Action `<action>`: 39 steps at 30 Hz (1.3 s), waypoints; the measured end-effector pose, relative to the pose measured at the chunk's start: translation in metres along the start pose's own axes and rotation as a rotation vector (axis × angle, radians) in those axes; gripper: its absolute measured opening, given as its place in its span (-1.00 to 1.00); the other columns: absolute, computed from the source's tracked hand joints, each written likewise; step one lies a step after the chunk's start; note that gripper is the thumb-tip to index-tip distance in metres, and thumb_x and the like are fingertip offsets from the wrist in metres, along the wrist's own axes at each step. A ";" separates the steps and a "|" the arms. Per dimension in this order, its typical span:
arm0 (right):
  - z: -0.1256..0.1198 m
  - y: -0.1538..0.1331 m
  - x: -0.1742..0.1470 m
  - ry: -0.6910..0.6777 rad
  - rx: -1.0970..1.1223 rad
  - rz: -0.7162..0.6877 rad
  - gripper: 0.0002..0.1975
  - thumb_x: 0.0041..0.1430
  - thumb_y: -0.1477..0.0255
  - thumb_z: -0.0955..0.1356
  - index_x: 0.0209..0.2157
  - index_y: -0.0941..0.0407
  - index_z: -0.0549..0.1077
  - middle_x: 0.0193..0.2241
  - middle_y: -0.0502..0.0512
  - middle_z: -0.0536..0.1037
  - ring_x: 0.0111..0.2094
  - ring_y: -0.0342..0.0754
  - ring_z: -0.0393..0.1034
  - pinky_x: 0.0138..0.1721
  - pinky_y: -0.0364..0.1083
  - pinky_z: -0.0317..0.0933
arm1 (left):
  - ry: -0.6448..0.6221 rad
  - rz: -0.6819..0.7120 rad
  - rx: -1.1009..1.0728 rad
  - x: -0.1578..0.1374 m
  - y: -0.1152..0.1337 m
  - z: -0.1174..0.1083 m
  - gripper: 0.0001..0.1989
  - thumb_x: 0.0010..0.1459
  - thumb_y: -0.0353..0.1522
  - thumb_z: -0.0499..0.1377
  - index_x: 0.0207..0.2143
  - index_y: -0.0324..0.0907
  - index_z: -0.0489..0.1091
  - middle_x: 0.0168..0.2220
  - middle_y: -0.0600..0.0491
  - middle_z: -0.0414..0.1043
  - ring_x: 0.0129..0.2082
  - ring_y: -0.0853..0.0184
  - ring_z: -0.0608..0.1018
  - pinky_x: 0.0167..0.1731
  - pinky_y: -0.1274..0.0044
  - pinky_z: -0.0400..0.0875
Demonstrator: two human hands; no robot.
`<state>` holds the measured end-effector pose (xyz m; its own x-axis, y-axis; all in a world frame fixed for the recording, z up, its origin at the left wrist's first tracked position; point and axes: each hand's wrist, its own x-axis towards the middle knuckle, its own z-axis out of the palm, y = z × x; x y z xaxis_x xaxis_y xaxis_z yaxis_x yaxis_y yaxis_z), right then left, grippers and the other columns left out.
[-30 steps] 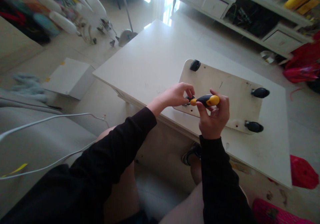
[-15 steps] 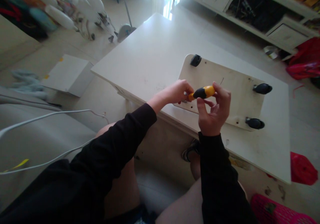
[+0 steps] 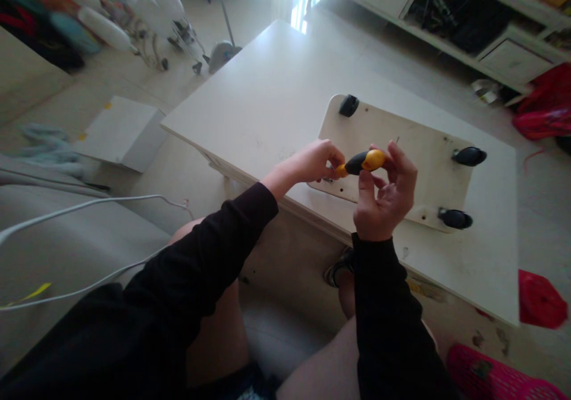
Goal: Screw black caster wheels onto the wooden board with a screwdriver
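Observation:
A screwdriver (image 3: 355,163) with a black and yellow handle is held over the near left corner of a pale board (image 3: 414,150). My left hand (image 3: 322,159) is closed round its front end, and the fingers hide the shaft and tip. At the butt of the handle, my right hand (image 3: 387,194) grips with the thumb below and fingers curled behind, the index finger raised. Black caster wheels stand up from the board's other corners: one far left (image 3: 348,105), one far right (image 3: 469,156), one near right (image 3: 455,218). A small metal piece shows under my left hand.
The board lies on a white table (image 3: 250,102). Left of the table, a white box (image 3: 122,132) sits on the floor. A white cabinet (image 3: 446,31) stands behind. Red bags (image 3: 544,105) and a pink basket (image 3: 495,376) are at the right. White cables (image 3: 89,209) cross the grey seat.
My right hand has shifted slightly right, and its fingers have loosened and lifted along the handle. The screwdriver handle appears turned a little. My left hand stays in almost the same place.

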<state>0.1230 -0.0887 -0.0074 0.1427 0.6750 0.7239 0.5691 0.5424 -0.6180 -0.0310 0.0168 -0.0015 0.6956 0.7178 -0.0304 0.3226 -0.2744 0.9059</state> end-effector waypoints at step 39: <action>0.005 -0.002 0.001 0.027 -0.083 0.007 -0.48 0.26 0.20 0.50 0.21 -0.10 0.44 0.02 0.09 0.49 0.02 0.03 0.53 -0.21 0.00 0.61 | 0.169 0.093 0.237 0.003 -0.007 0.007 -0.68 0.03 -0.48 0.40 -0.10 -0.20 0.66 -0.35 0.04 0.66 -0.38 0.36 0.62 -0.31 0.50 0.39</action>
<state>0.1177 -0.0865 -0.0066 0.1680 0.6641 0.7285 0.6333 0.4936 -0.5961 -0.0266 0.0165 -0.0112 0.6194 0.7731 0.1368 0.4168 -0.4715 0.7772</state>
